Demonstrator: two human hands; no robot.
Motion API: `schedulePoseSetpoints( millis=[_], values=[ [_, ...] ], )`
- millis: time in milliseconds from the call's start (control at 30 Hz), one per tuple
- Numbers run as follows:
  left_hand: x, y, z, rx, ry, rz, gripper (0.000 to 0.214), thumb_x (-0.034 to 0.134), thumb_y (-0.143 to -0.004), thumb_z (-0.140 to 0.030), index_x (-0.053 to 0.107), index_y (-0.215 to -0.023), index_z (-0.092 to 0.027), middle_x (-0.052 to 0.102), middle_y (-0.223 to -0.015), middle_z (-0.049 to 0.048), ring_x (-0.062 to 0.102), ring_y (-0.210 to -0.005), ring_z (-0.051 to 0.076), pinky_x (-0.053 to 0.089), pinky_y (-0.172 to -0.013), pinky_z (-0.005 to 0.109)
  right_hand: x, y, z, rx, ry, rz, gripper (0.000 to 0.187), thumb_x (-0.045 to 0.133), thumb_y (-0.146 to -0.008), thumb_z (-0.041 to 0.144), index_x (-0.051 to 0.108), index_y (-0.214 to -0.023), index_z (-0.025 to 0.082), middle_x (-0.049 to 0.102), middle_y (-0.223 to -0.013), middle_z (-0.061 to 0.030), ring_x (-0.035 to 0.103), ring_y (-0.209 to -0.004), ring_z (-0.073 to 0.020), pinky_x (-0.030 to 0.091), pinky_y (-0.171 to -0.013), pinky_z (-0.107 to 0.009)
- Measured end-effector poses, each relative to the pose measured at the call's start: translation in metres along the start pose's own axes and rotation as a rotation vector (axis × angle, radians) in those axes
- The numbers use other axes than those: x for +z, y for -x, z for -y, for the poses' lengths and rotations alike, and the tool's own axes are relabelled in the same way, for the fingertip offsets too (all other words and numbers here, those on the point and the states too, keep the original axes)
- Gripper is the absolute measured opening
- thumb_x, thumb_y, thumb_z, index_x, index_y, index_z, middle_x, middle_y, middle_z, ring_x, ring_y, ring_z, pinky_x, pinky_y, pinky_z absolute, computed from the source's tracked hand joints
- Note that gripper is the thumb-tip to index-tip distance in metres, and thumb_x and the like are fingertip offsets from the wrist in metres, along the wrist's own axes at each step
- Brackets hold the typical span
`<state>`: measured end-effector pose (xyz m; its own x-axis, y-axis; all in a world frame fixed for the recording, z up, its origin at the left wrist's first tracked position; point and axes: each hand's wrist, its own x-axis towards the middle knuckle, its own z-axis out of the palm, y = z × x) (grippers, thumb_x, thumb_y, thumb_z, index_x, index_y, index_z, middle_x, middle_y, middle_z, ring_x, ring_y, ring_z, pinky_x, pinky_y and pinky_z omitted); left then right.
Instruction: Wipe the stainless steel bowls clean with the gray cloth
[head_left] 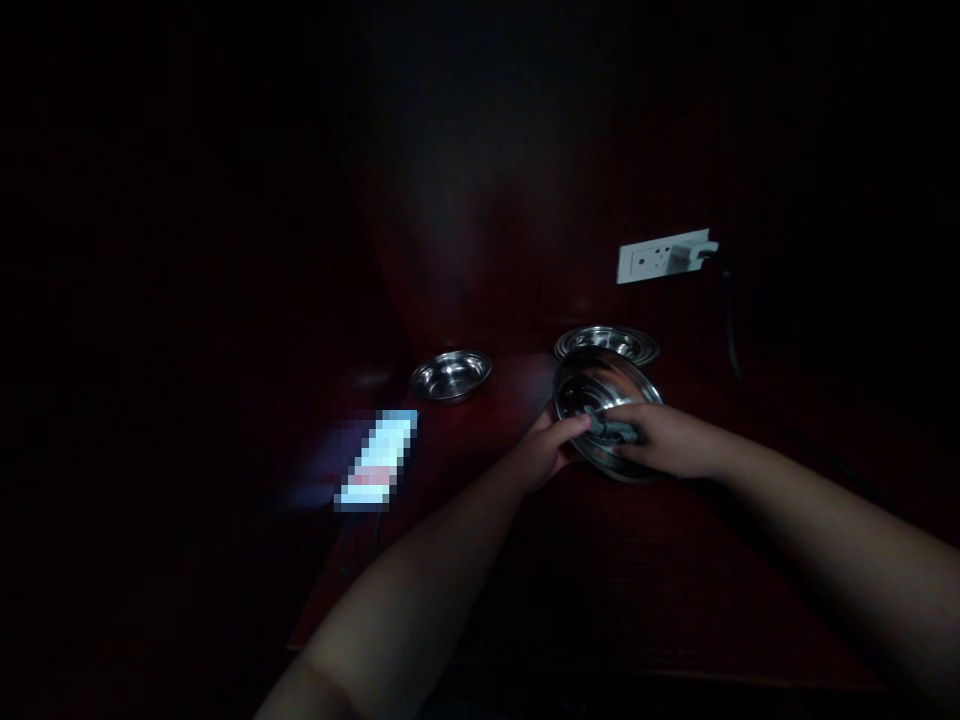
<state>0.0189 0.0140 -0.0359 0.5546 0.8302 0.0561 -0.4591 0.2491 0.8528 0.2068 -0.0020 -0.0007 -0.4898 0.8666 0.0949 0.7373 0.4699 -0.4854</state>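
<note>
A shiny stainless steel bowl point(581, 380) is tilted toward me above the dark red table. My left hand point(546, 448) is closed on its near left rim, with the thumb over the edge. Inside the bowl, my right hand point(664, 440) presses a crumpled grey cloth point(619, 431) against the metal; its exact material is hard to make out in the dim light. Just behind the held bowl sit nested steel bowls point(637, 345), partly hidden by it. Another steel bowl point(451, 377) rests upright farther left on the table.
A lit, pixelated phone-like screen point(379, 460) is at the table's left side, with thin cords below it. A white wall socket point(637, 262) holds a plug whose black cable point(731, 320) hangs down at the right. The red tabletop point(600, 590) extends toward me; surroundings are very dark.
</note>
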Motion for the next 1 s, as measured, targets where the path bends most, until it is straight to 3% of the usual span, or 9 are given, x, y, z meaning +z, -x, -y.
schedulePoseSetpoints(
  millis=[1000],
  values=[
    [0.0027, 0.0019, -0.0027, 0.005, -0.012, 0.006, 0.064, 0.072, -0.067, -0.029, 0.048, -0.126, -0.021, 0.06, -0.119, 0.0106, 0.06, -0.103, 0.024, 0.046, -0.089, 0.041, -0.0007, 0.0009, 0.0036, 0.002, -0.024, 0.019, 0.023, 0.054, -0.076, 0.024, 0.064, -0.095, 0.018, 0.068, -0.091, -0.0048, 0.062, -0.083, -0.0204, 0.047, -0.079, -0.034]
  ],
)
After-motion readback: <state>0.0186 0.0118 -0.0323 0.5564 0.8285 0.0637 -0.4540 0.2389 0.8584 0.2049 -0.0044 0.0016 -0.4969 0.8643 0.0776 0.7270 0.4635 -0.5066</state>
